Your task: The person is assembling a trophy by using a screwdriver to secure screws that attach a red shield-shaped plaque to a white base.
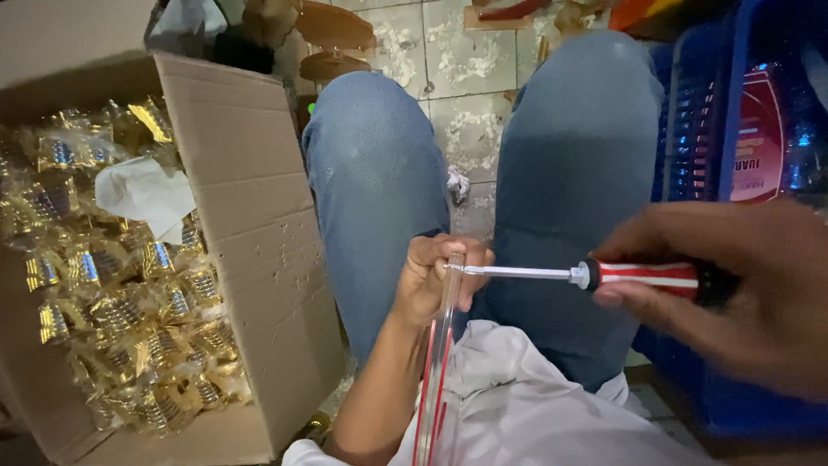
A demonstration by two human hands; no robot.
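While the left hand (435,280) pinches a clear, seemingly rigid, fragile tube (442,362) near its top, the right hand (742,289) grips a screwdriver (595,274) by its striped handle.

Left hand (435,280) is closed around the upper end of a clear plastic tube (438,371) with red stripes running along its length; the tube runs down toward the near edge, over a white cloth (526,406) on the lap. Right hand (742,289) grips the red-and-white striped handle of a screwdriver (595,275). The metal shaft lies level, its tip meeting the tube's top at the left fingers. Both knees, in blue jeans (379,181), point away over a worn tiled floor (470,52). At left, an open cardboard box (250,224) holds gold-wrapped small parts (129,319) and a white tissue (147,194). A blue plastic crate (699,112) stands at right.
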